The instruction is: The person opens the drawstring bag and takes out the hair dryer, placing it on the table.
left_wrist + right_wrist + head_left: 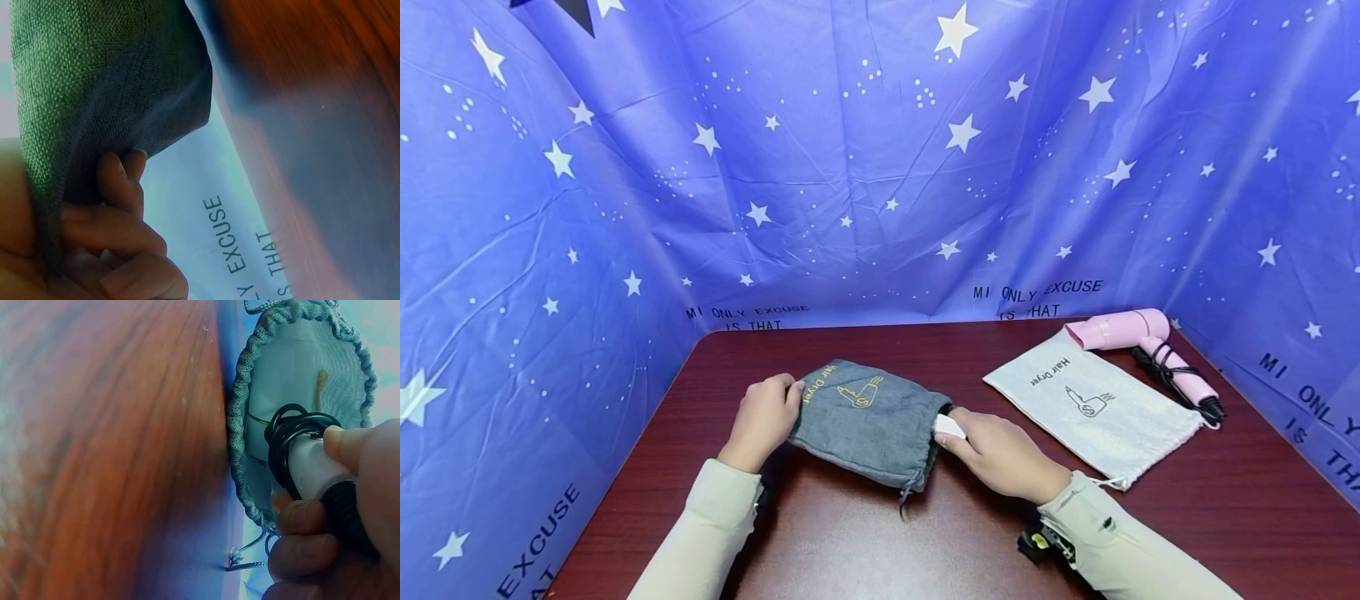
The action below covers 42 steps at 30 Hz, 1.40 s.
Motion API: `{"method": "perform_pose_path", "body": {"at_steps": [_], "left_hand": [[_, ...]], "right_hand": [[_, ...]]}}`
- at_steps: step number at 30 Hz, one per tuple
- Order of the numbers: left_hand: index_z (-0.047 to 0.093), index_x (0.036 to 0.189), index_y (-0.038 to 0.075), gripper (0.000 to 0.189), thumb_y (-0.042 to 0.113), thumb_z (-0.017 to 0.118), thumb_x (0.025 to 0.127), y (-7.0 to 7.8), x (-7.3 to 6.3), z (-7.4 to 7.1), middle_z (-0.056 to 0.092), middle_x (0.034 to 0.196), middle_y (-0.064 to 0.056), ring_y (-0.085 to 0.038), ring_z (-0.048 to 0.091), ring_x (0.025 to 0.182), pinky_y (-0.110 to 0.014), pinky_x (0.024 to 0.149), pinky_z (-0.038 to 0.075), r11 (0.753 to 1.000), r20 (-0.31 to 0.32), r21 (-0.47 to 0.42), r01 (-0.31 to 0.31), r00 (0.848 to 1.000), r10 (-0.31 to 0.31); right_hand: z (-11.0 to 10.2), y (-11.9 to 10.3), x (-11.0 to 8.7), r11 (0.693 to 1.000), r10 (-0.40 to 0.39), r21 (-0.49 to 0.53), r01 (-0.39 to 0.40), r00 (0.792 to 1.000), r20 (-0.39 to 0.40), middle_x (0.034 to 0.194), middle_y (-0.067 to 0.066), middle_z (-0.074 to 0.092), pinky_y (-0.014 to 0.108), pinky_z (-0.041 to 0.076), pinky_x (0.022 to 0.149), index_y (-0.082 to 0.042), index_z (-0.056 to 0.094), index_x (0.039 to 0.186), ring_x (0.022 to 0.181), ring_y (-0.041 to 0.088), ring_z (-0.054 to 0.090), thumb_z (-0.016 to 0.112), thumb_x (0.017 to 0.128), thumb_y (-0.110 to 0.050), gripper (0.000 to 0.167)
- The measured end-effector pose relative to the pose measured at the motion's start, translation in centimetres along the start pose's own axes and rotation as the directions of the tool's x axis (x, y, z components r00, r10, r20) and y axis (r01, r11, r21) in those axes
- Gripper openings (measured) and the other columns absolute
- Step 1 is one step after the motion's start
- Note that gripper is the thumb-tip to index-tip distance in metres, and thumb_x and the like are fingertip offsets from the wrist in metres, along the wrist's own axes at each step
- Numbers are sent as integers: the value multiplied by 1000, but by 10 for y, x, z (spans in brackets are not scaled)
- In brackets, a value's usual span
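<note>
A dark grey drawstring bag (865, 429) with a yellow hair dryer print is held up at a slant over the table's middle. At its closed end, my left hand (762, 421) pinches the cloth between thumb and curled fingers; the left wrist view shows the bag's fabric (119, 69) running up from that hand. My right hand (1011, 458) grips the handle of a white hair dryer (951, 427) at the bag's mouth. In the right wrist view the dryer's body (284, 381) lies inside the gathered opening, with its black cord (278, 447) coiled around the handle.
On the right of the dark red table (850, 550) lies a white drawstring bag (1105, 408) with a black dryer print. A pink hair dryer (1123, 330), cord wrapped on its handle, rests partly on that bag's far edge. Blue star-patterned cloth (865, 167) surrounds the table's back and sides.
</note>
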<state>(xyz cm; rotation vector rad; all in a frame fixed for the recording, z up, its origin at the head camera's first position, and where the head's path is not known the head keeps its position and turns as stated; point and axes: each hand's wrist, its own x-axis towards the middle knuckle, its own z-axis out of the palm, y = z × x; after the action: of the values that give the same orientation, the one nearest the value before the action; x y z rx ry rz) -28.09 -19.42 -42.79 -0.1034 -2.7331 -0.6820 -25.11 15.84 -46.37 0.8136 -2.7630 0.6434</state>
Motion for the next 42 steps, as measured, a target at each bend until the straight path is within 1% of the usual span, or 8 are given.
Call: {"method": "perform_pose_path", "body": {"at_steps": [8, 16, 25, 35, 38, 40, 42], "left_hand": [[65, 76, 12, 29, 23, 61, 103, -3, 0, 0, 64, 71, -8, -33, 65, 74, -51, 69, 51, 1000, -1, 5, 6, 1000, -6], [67, 78, 11, 28, 23, 61, 104, -3, 0, -2, 67, 75, -9, -36, 67, 77, -52, 70, 52, 1000, -10, 2, 7, 1000, -7], [70, 83, 10, 25, 22, 60, 103, -4, 0, -3, 70, 79, -10, -37, 68, 78, -54, 70, 52, 1000, -27, -3, 14, 1000, -14], [70, 83, 9, 24, 21, 62, 102, -5, 0, -4, 70, 77, -11, -38, 68, 78, -54, 69, 52, 1000, -50, -1, 15, 999, -15], [70, 81, 10, 24, 21, 62, 101, -6, 0, -5, 70, 77, -11, -37, 68, 77, -53, 69, 52, 1000, -35, -4, 21, 999, -21], [70, 80, 12, 25, 24, 62, 101, -6, -1, -4, 70, 78, -10, -35, 67, 75, -52, 67, 51, 999, -7, 2, 34, 999, -34], [70, 81, 14, 25, 28, 62, 100, -7, -1, -3, 70, 79, -8, -31, 67, 74, -49, 65, 50, 998, 32, 17, 53, 998, -53]], "right_hand": [[0, 0, 0, 1000, -5, 2, 5, 1000, -9, 70, -17, 44, 27, 40, 60, -28, 52, 90, 67, 4, 47, 57, 105, -45, 23], [-2, -1, 0, 1000, 4, -5, -4, 1000, -1, 71, -17, 46, 27, 40, 60, -27, 53, 92, 66, 5, 48, 57, 105, -45, 23], [-4, -1, -1, 1000, 4, 19, -4, 1000, 5, 71, -15, 43, 26, 38, 59, -26, 53, 90, 65, 4, 45, 55, 106, -47, 26], [-3, -1, 0, 1000, -7, 9, 7, 1000, -4, 70, -16, 43, 25, 38, 60, -27, 53, 90, 66, 4, 46, 57, 105, -46, 24], [-2, 0, 0, 1000, -12, -5, 12, 1000, -7, 70, -16, 42, 25, 38, 60, -27, 52, 91, 66, 4, 46, 58, 105, -46, 24], [-2, 1, 0, 1000, -18, -17, 18, 1000, -5, 70, -17, 43, 25, 39, 61, -28, 51, 91, 66, 4, 46, 58, 105, -46, 23], [-3, 1, -1, 999, -23, -34, 23, 1000, 2, 71, -17, 43, 26, 39, 61, -28, 51, 92, 66, 5, 47, 58, 104, -46, 23]]}}
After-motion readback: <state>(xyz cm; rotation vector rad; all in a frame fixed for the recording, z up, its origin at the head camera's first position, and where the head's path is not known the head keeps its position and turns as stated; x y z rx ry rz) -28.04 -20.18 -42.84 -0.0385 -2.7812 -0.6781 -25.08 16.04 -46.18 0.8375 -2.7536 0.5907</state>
